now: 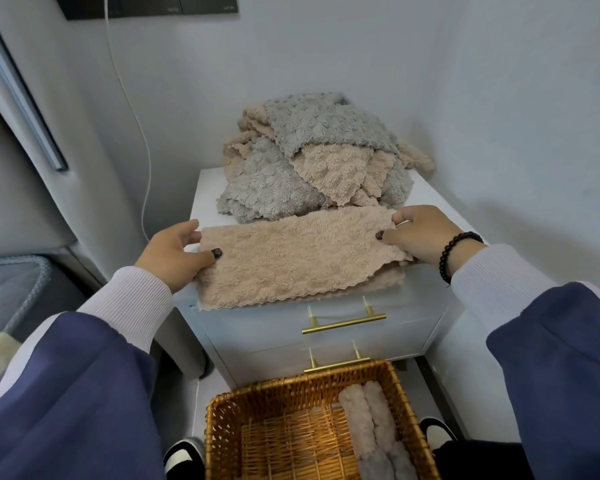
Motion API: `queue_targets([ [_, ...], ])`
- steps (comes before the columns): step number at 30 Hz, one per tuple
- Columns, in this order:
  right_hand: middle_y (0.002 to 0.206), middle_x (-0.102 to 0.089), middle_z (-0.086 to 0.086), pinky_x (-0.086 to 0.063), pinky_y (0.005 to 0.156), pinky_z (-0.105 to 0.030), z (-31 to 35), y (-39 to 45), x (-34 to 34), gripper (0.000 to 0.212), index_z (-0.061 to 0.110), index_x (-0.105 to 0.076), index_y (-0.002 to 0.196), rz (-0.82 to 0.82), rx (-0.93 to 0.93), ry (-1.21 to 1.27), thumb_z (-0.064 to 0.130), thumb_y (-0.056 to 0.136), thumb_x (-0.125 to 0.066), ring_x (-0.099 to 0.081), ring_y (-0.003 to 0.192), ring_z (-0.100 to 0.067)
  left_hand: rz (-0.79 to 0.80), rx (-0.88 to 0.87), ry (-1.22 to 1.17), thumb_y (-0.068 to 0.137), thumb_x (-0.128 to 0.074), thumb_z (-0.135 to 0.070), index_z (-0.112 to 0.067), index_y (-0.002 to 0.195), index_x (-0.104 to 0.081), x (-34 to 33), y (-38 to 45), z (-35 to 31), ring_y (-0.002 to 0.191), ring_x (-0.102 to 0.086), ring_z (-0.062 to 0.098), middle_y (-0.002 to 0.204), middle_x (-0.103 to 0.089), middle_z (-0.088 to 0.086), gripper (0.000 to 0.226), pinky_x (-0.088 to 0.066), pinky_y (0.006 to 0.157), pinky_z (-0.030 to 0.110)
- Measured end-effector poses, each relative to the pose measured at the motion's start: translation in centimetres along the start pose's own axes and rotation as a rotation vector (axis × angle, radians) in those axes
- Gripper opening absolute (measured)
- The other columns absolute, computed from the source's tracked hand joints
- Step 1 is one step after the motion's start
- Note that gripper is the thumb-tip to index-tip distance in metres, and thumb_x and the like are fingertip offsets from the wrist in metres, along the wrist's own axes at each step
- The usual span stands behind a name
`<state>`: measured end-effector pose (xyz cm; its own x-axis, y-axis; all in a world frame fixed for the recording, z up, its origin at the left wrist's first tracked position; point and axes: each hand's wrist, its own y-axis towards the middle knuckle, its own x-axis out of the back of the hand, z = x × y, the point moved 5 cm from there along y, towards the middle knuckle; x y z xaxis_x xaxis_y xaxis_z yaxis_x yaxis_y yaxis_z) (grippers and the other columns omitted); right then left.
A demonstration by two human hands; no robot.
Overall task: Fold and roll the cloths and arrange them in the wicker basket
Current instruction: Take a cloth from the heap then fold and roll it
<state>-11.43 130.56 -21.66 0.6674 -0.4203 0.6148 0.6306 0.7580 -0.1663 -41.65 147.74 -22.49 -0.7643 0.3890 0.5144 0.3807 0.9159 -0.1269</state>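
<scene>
A beige fleece cloth lies folded into a wide strip on the front of the white cabinet top. My left hand pinches its left end and my right hand pinches its right end. Behind the strip sits a loose pile of grey and beige cloths. Below, on the floor, the wicker basket holds rolled cloths along its right side, beige ones at the back and grey ones nearer me.
The cabinet has two drawers with brass handles. White walls close in behind and on the right. A white cable hangs down the back wall. A grey bin stands at the left. My shoes show beside the basket.
</scene>
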Motion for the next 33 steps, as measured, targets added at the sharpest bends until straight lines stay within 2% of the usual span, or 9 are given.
queue_targets([
  [5,0.101,-0.055,-0.009,-0.037,0.034,-0.01,-0.3,-0.4,0.0,0.028,0.01,-0.054,0.109,0.026,0.009,0.028,0.011,0.086,-0.069,-0.049,0.057,-0.012,-0.025,-0.047,0.049,0.086,-0.066,-0.003,-0.024,0.147,-0.035,0.1,-0.4,-0.4,0.114,-0.055,0.02,0.136,-0.055,-0.002,0.072,-0.051,0.094,0.045],
  [8,0.112,-0.052,-0.007,-0.051,0.041,-0.018,-0.1,-1.0,-0.2,0.029,0.013,-0.052,0.108,0.057,-0.006,0.068,0.013,0.085,-0.07,-0.051,0.06,-0.015,-0.058,-0.108,0.11,0.089,-0.062,-0.002,-0.034,0.145,-0.037,0.0,-0.7,-0.7,0.104,-0.06,0.03,0.128,-0.058,-0.006,0.069,-0.053,0.08,0.034],
  [10,0.109,-0.054,-0.005,-0.053,0.044,-0.02,-0.3,-0.9,-0.2,0.028,0.013,-0.051,0.107,0.053,0.004,0.055,0.015,0.086,-0.07,-0.053,0.061,-0.015,-0.071,-0.123,0.138,0.09,-0.061,-0.004,-0.037,0.141,-0.043,0.0,-0.9,-0.8,0.109,-0.058,0.033,0.13,-0.059,-0.003,0.064,-0.054,0.082,0.037],
  [14,0.097,-0.062,-0.002,-0.053,0.057,-0.026,-0.1,-0.9,0.1,0.026,0.012,-0.056,0.104,-0.021,0.108,-0.081,0.019,0.084,-0.071,-0.056,0.071,-0.016,-0.068,-0.115,0.219,0.088,-0.067,-0.019,-0.044,0.132,-0.051,0.0,-1.1,-0.9,0.108,-0.059,0.021,0.133,-0.058,0.0,0.053,-0.053,0.09,0.043],
  [19,0.093,-0.064,0.002,-0.034,0.055,-0.013,0.1,-1.2,0.9,0.016,0.019,-0.058,0.096,-0.174,0.147,-0.168,0.014,0.084,-0.067,-0.054,0.079,-0.011,0.01,-0.063,0.314,0.082,-0.074,-0.028,-0.042,0.135,-0.049,-0.1,-1.2,-1.3,0.119,-0.055,0.023,0.139,-0.052,-0.001,0.061,-0.049,0.099,0.045],
  [23,0.092,-0.07,0.001,-0.052,0.069,-0.03,-0.5,-1.2,1.0,0.018,0.018,-0.059,0.096,-0.209,0.115,-0.141,0.012,0.082,-0.067,-0.061,0.086,-0.016,0.038,-0.068,0.382,0.081,-0.074,-0.025,-0.039,0.138,-0.047,-0.3,-1.3,-1.8,0.123,-0.052,0.024,0.141,-0.051,0.001,0.064,-0.045,0.103,0.044],
  [26,0.09,-0.071,0.002,-0.055,0.081,-0.037,-0.9,-1.2,1.1,0.018,0.02,-0.059,0.092,-0.2,0.084,-0.11,0.011,0.079,-0.069,-0.063,0.091,-0.016,0.021,-0.077,0.397,0.081,-0.074,-0.022,-0.036,0.137,-0.049,-0.3,-1.6,-1.9,0.115,-0.055,0.021,0.14,-0.052,0.001,0.063,-0.047,0.1,0.04],
  [30,0.089,-0.07,0.001,-0.053,0.073,-0.027,-0.6,-1.3,1.2,0.018,0.021,-0.06,0.086,-0.187,0.091,-0.114,0.008,0.078,-0.07,-0.062,0.085,-0.013,0.001,-0.072,0.392,0.081,-0.074,-0.017,-0.033,0.136,-0.051,0.0,-1.7,-1.6,0.111,-0.054,0.019,0.137,-0.055,-0.001,0.062,-0.045,0.087,0.028],
  [33,0.097,-0.069,0.0,-0.042,0.067,-0.02,-0.2,-1.4,0.8,0.019,0.018,-0.062,0.093,-0.188,0.109,-0.192,0.009,0.078,-0.07,-0.057,0.085,-0.011,-0.003,-0.067,0.44,0.08,-0.075,-0.02,-0.032,0.138,-0.05,0.0,-1.9,-1.8,0.118,-0.053,0.022,0.137,-0.056,0.0,0.064,-0.043,0.092,0.032],
])
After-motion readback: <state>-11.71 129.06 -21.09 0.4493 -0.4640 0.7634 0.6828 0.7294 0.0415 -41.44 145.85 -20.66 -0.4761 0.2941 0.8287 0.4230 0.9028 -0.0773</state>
